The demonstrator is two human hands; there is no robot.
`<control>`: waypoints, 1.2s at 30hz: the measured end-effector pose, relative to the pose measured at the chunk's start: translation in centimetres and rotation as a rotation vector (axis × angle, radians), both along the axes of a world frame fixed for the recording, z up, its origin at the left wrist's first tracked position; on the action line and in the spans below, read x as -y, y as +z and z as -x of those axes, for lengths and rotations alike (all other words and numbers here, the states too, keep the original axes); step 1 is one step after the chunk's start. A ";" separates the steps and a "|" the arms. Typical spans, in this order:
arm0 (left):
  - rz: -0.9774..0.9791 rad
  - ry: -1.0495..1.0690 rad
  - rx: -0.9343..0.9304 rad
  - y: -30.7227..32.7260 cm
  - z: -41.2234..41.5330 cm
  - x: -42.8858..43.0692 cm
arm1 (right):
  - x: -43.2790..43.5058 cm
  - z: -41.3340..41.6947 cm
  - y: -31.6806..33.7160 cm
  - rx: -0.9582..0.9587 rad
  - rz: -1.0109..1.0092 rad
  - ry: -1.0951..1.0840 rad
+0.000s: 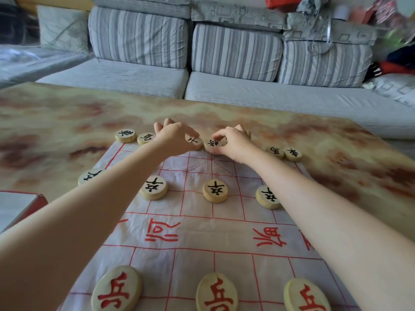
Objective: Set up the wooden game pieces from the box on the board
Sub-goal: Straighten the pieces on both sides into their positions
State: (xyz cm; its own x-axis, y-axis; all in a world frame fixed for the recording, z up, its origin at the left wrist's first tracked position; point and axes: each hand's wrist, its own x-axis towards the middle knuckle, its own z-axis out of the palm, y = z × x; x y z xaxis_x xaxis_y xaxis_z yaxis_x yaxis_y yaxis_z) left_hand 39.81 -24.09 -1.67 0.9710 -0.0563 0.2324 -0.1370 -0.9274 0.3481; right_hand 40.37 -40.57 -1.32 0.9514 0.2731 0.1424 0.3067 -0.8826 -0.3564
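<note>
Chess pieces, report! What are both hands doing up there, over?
Left hand grips black-lettered piece at far edge of board. Right hand pinches neighbour piece. Nothing blocks either hand. Over.

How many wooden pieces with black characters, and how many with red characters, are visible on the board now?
Black-lettered pieces: 10, one of them partly covered
Red-lettered pieces: 3
Total: 13 in view

Our left arm (101, 205) half hides a black piece (88, 176); the bottom edge cuts the red pieces (216, 292); the box (18, 207) runs off left.
</note>
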 end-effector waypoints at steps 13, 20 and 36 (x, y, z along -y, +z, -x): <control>-0.030 0.008 0.075 -1.1 0.0 -0.9 | -0.1 -0.1 -0.2 -0.027 -0.041 -0.025; 0.055 -0.002 0.054 -1.1 -0.1 -0.7 | -0.3 -0.5 -0.7 -0.045 -0.081 -0.071; 0.137 0.008 0.122 -1.3 -0.1 -1.1 | 0.0 1.1 0.6 -0.074 -0.057 -0.059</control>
